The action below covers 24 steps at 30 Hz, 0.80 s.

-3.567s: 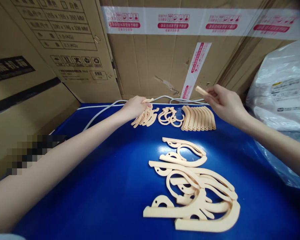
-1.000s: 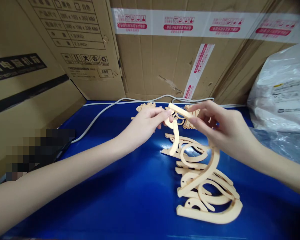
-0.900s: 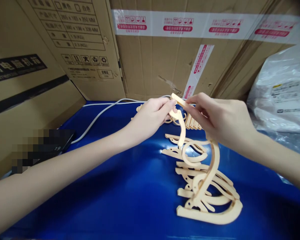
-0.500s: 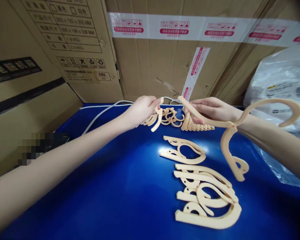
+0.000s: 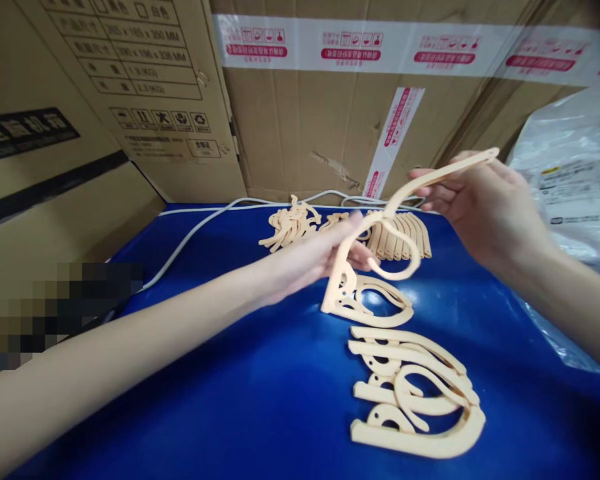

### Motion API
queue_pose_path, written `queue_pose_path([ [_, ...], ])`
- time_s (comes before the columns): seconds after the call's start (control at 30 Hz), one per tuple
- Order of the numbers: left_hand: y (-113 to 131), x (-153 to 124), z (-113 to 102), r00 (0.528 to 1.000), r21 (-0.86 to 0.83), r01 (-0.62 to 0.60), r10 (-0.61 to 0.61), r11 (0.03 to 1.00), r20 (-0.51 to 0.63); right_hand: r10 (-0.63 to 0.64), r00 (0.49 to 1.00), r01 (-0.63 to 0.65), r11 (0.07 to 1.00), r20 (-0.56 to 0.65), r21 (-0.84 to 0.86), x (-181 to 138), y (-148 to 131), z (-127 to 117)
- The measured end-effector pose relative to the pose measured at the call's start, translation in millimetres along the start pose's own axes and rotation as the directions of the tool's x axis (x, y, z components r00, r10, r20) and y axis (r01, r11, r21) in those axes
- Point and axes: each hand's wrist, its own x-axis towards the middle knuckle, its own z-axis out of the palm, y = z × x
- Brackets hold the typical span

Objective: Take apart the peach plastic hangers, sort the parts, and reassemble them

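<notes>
My right hand (image 5: 500, 213) is closed on one arm of a cream plastic folding hanger (image 5: 433, 179), held up above the table. The hanger's hook curls down below its joint, and its other arm slants down to the left. Behind that arm is my left hand (image 5: 305, 263), thumb blurred and fingers partly covered; I cannot tell whether it grips anything. Just below lies a folded hanger (image 5: 397, 320), partly overlapped by the raised one. Several more folded hangers (image 5: 430, 445) lie closer to me, side by side.
At the back of the blue table (image 5: 220, 373) are a pile of small curved pieces (image 5: 287, 230), some hooks (image 5: 333, 220) and a row of hanger arms (image 5: 405, 240). A white cable (image 5: 190, 243) runs behind them. Cardboard boxes (image 5: 290, 133) stand behind; a plastic bag (image 5: 575, 180) sits right.
My right hand has risen to the right, turning the hanger so its hook hangs down. My left hand has moved right, behind the hanger; the curved piece it held no longer shows.
</notes>
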Motion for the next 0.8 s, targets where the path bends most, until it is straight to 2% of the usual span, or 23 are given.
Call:
queue_pose_path([
  [0.07,-3.7,-9.4,5.8,0.998,-0.162,0.062,-0.067,0.985,-0.022,-0.066,0.996,0.073,0.991,0.061,-0.110,-2.3,2.7,-9.5],
  [0.13,-7.7,-14.7,6.5,0.993,-0.254,0.065,-0.088,0.965,-0.083,-0.166,0.965,0.233,0.903,0.205,-0.362,-5.3,4.7,-19.5],
  [0.17,-9.5,-15.9,6.5,0.991,-0.276,0.060,-0.091,0.959,-0.098,-0.209,0.927,0.349,0.782,0.311,-0.516,-7.6,5.4,-23.3],
  [0.23,-11.6,-16.7,7.5,0.994,-0.290,0.063,-0.088,0.955,-0.072,-0.236,0.813,0.579,0.415,0.532,-0.702,-14.0,6.7,-26.6],
  [0.3,-11.5,-16.5,10.3,0.996,-0.305,0.087,-0.083,0.948,0.027,-0.226,0.684,0.722,0.073,0.694,-0.688,-22.5,8.4,-24.7],
  [0.37,-9.4,-16.5,13.5,0.988,-0.351,0.114,-0.069,0.929,0.139,-0.228,0.587,0.772,-0.133,0.777,-0.622,-31.2,10.7,-20.6],
  [0.43,-6.7,-16.7,15.7,0.973,-0.384,0.140,-0.055,0.913,0.224,-0.216,0.564,0.764,-0.230,0.797,-0.603,-38.3,13.5,-17.9],
  [0.5,-4.5,-16.5,16.9,0.962,-0.400,0.162,-0.054,0.902,0.267,-0.182,0.611,0.739,-0.220,0.771,-0.637,-42.7,16.6,-17.7],
  [0.53,-4.0,-16.1,17.4,0.959,-0.402,0.176,-0.064,0.899,0.276,-0.158,0.648,0.725,-0.171,0.745,-0.667,-43.5,18.2,-18.3],
  [0.57,-3.8,-15.3,18.0,0.959,-0.392,0.186,-0.080,0.901,0.271,-0.130,0.689,0.708,-0.091,0.713,-0.700,-43.2,19.7,-19.2],
  [0.63,-4.4,-12.7,19.1,0.969,-0.277,0.179,-0.121,0.944,0.216,-0.030,0.775,0.627,0.160,0.631,-0.763,-38.0,22.1,-21.8],
  [0.7,-5.4,-8.8,19.3,0.980,-0.015,0.164,-0.161,0.986,0.114,0.136,0.856,0.408,0.413,0.498,-0.814,-25.5,23.9,-25.8],
  [0.73,-5.6,-6.4,18.6,0.982,0.124,0.173,-0.181,0.977,0.057,0.220,0.883,0.270,0.484,0.415,-0.832,-16.6,24.7,-28.6],
  [0.77,-5.7,-3.8,17.4,0.981,0.230,0.188,-0.194,0.955,0.003,0.285,0.907,0.136,0.499,0.311,-0.856,-6.3,25.8,-31.9],
  [0.8,-5.4,-1.1,15.4,0.979,0.286,0.205,-0.200,0.936,-0.046,0.281,0.927,0.088,0.480,0.249,-0.873,4.7,27.3,-35.7],
])
